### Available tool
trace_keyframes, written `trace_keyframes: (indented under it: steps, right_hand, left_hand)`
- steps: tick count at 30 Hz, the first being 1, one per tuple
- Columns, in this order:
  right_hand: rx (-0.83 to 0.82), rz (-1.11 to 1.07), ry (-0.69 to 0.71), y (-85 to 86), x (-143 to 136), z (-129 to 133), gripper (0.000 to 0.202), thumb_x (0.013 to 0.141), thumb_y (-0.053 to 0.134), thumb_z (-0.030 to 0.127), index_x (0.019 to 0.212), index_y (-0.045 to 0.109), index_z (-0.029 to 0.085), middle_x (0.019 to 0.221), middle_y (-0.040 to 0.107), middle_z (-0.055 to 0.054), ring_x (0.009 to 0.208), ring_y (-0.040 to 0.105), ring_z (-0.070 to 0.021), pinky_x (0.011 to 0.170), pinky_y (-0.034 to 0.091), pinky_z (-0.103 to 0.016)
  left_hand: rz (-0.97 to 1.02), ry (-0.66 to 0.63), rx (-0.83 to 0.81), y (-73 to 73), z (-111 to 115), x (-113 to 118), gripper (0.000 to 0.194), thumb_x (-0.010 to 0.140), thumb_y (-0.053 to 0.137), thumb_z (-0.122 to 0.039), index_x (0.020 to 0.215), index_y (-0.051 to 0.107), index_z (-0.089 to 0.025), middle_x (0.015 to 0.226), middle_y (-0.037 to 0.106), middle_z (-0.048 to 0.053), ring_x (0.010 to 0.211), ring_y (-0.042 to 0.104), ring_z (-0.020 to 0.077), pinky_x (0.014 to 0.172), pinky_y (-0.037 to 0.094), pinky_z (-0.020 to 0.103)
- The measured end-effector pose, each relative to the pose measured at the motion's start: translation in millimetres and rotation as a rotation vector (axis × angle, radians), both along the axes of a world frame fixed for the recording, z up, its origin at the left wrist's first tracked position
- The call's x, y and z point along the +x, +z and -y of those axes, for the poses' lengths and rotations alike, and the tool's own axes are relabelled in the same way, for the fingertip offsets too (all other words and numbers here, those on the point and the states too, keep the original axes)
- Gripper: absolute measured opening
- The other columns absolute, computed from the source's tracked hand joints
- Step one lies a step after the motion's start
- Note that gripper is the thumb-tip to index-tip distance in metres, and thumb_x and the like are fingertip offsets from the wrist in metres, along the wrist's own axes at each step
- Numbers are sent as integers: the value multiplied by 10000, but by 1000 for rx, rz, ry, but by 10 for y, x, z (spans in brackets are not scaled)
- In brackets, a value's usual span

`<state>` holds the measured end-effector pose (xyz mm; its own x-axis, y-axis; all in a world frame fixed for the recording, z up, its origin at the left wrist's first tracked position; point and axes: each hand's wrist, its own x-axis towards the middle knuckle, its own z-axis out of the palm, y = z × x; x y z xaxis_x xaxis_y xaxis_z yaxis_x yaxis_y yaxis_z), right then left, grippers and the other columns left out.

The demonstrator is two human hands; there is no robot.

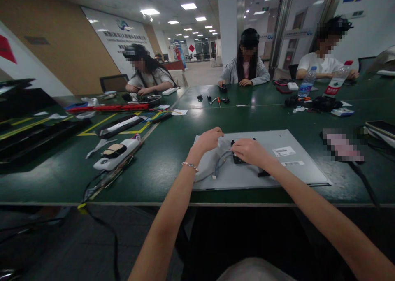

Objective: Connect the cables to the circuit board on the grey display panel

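A flat grey panel (304, 170) with white labels lies on the green table in front of me. Above its left half, my left hand (209, 141) has its fingers curled together at a crumpled translucent plastic bag (224, 145). My right hand (250, 151) pinches the bag's right side, its fingertips close to a black bracket-like part (239, 159) on the panel. My right hand partly covers that part. A thin grey-blue cable (216, 169) with a small connector loops over the panel below the bag.
A white device with a strap (119, 153) lies to the left, its black cable running over the table edge. Dark trays (43, 139) sit further left. Bottles (307, 83) stand back right, and a phone (342, 145) lies at right. Several people sit across the table near small tools (219, 102).
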<state>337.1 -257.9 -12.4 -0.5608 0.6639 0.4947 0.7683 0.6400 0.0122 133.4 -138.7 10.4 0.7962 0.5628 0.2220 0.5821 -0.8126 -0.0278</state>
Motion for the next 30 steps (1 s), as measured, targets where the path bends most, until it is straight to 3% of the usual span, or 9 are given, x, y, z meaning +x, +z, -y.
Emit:
trace_keyframes:
  steps: [3,6,8,12,16,30]
  right_hand:
    - [53,81,47,9,-121,44,204,924,520,111,925,720,150,944,706,-105,893,623,-205,825,456,-336]
    - [56,136,58,1,-166,59,190,904,536,87,943,717,128,934,692,-112,884,617,-208,834,450,-347]
    - [42,159,63,1,-165,64,178,891,547,81,935,714,123,928,686,-113,885,613,-209,849,444,-354]
    - [28,173,52,25,-155,81,158,884,553,105,895,709,128,928,680,-107,902,607,-216,860,439,-354]
    - [16,179,74,46,-162,101,176,884,530,114,879,705,130,928,675,-109,916,598,-220,859,431,-353]
    - [-239,35,277,58,-129,68,226,917,507,173,918,733,180,999,736,-75,943,633,-201,918,403,-383]
  left_hand:
    - [114,59,23,59,30,23,456,793,397,14,1096,679,-177,1230,589,86,1050,608,174,896,484,275]
    - [242,44,-38,146,71,73,386,815,410,-28,1057,678,-163,1098,637,84,956,615,171,865,482,286]
    - [249,-29,-175,179,89,80,314,810,459,-69,1010,683,-161,979,669,59,857,614,156,806,481,269]
    - [58,-208,-546,144,87,34,177,757,567,-140,880,691,-171,821,682,1,731,596,121,699,444,216]
    - [-23,-195,-714,64,42,-6,111,725,614,-216,810,668,-169,735,650,-22,664,574,112,647,416,215]
    - [-89,-134,-761,40,66,32,309,651,724,-370,850,593,-173,765,601,-18,700,538,132,649,400,240]
